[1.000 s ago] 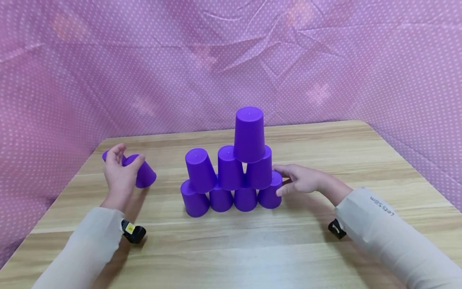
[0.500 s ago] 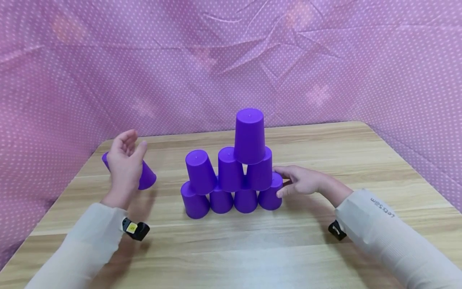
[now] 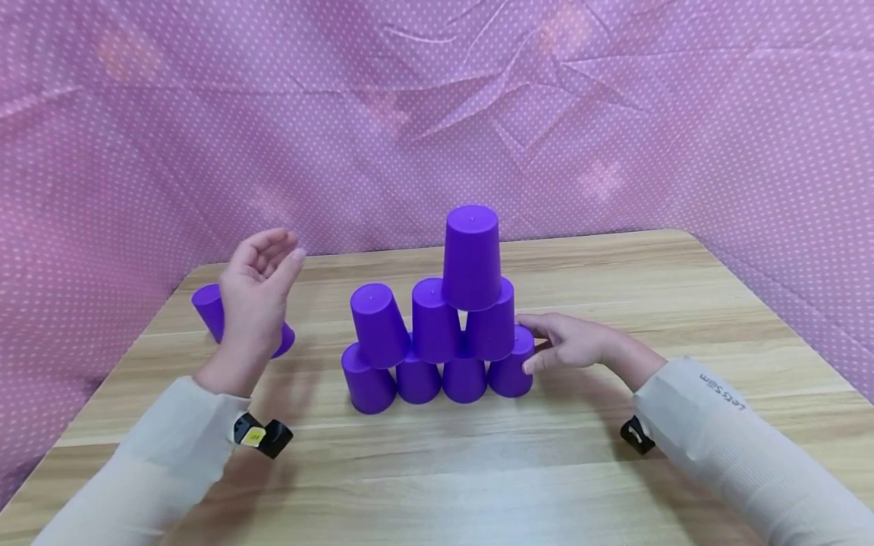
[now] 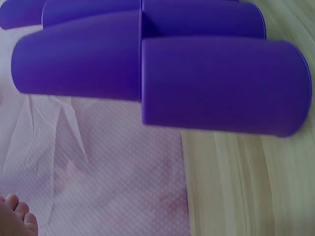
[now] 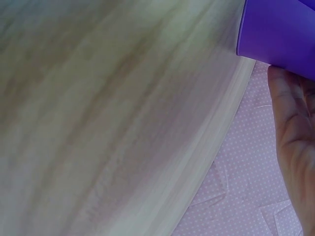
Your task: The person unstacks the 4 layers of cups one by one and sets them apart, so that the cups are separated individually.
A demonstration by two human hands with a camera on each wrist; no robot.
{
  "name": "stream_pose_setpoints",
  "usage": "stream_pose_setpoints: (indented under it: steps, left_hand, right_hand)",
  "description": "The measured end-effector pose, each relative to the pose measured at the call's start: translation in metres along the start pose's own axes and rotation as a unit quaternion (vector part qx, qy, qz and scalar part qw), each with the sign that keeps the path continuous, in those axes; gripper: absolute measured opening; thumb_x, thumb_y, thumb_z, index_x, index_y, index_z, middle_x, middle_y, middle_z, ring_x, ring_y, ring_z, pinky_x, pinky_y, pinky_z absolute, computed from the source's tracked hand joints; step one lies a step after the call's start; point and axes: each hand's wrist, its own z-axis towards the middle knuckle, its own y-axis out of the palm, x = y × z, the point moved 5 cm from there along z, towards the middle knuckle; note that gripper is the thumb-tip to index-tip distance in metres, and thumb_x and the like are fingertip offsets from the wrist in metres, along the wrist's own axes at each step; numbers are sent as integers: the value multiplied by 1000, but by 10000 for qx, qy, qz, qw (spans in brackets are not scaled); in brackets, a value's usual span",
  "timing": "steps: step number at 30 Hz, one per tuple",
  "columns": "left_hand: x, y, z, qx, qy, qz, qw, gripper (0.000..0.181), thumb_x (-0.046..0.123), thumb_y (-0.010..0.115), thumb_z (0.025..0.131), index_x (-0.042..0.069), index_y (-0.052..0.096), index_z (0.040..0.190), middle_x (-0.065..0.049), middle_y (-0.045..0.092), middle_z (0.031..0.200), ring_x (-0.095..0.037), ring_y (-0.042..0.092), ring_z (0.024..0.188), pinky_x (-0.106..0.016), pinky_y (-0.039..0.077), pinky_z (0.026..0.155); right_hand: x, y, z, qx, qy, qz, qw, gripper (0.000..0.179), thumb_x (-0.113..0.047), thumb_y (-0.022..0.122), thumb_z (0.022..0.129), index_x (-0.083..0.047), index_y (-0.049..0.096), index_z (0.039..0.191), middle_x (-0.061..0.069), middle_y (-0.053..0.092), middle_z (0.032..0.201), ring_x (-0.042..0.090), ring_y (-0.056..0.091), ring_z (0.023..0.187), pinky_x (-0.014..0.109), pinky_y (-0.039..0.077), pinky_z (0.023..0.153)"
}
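Note:
Purple upside-down cups form a stepped stack in the head view: several along the bottom, three above them, and a single top cup (image 3: 472, 262) over the right pair. My right hand (image 3: 570, 341) rests against the right side of the bottom right cup (image 3: 510, 375), thumb in front and index finger reaching behind. My left hand (image 3: 258, 299) is raised at the left, fingers loosely bent, holding nothing. Partly hidden behind it are a purple cup (image 3: 209, 307) and another purple cup (image 3: 283, 343). The left wrist view shows the stack's upper left cup (image 4: 78, 56) close up, with left fingertips (image 4: 22, 209) apart from it.
Under everything is a wooden table (image 3: 444, 462). Pink dotted cloth (image 3: 614, 114) hangs behind and beside it. A small black wrist camera (image 3: 273, 437) sits by the left sleeve, and another black camera (image 3: 637, 434) by the right.
My left hand has let go of the left cups, rising and moving right, away from them. The right hand and the stack have stayed in place.

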Motion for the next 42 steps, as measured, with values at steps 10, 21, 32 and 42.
stream_pose_setpoints:
  steps: [10, 21, 32, 42]
  left_hand:
    - [14, 23, -8, -410, -24, -246, 9989, 30, -15, 56, 82, 6, 60, 103, 6, 66, 97, -11, 60, 99, -18, 49, 88]
    - [23, 46, -10, -1010, -273, -277, 9941, 28, -12, 56, 84, 7, 59, 105, 5, 67, 98, -10, 61, 99, -20, 50, 89]
    - [34, 74, -16, -1839, -422, 283, 9816, 37, -6, 59, 85, -4, 49, 120, 5, 61, 107, -12, 58, 106, -22, 50, 90]
    - [40, 102, -26, -2754, -736, 571, 9568, 48, -1, 61, 85, -3, 43, 129, -14, 51, 131, -18, 49, 122, -28, 44, 100]
  right_hand:
    - [0, 0, 0, -25, -32, 60, 10000, 57, -9, 65, 85, 9, 38, 131, 22, 55, 121, 6, 54, 111, 49, 43, 100]
    - [0, 0, -1, -30, -47, -16, 10000, 57, -9, 64, 85, 8, 37, 132, 22, 54, 122, 6, 53, 112, 45, 44, 100]
    - [0, 0, -2, -7, 34, -37, 10000, 58, -11, 65, 85, 7, 37, 132, 21, 55, 122, 7, 53, 113, 42, 44, 99]
    - [-2, 2, -2, -1, 88, -69, 9999, 59, -12, 65, 85, 6, 38, 133, 20, 55, 121, 9, 53, 113, 44, 44, 99]
